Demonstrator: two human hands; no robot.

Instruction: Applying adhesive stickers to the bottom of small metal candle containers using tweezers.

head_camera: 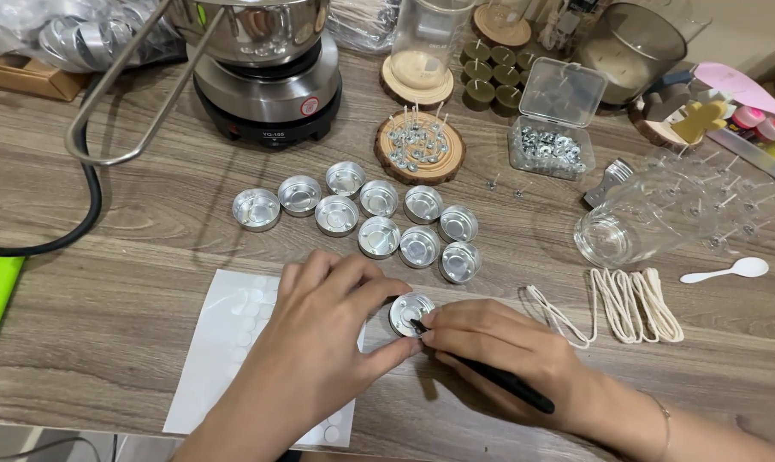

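Note:
My left hand (319, 342) steadies a small round metal candle cup (410, 313) on the wooden table, fingers on its left rim. My right hand (499, 342) holds black tweezers (499, 378), the tip reaching into that cup. Under my left hand lies a white sheet of round stickers (225, 342). Just beyond the hands sit several empty metal cups (379, 216) in a loose cluster.
A steel pot on a small electric hotplate (268, 94) stands at the back, its handle jutting left. Nearby are a wood slice with wick tabs (419, 147), a clear plastic box (548, 145), a lying glass jar (627, 224), wick cords (635, 304), a white spoon (730, 271).

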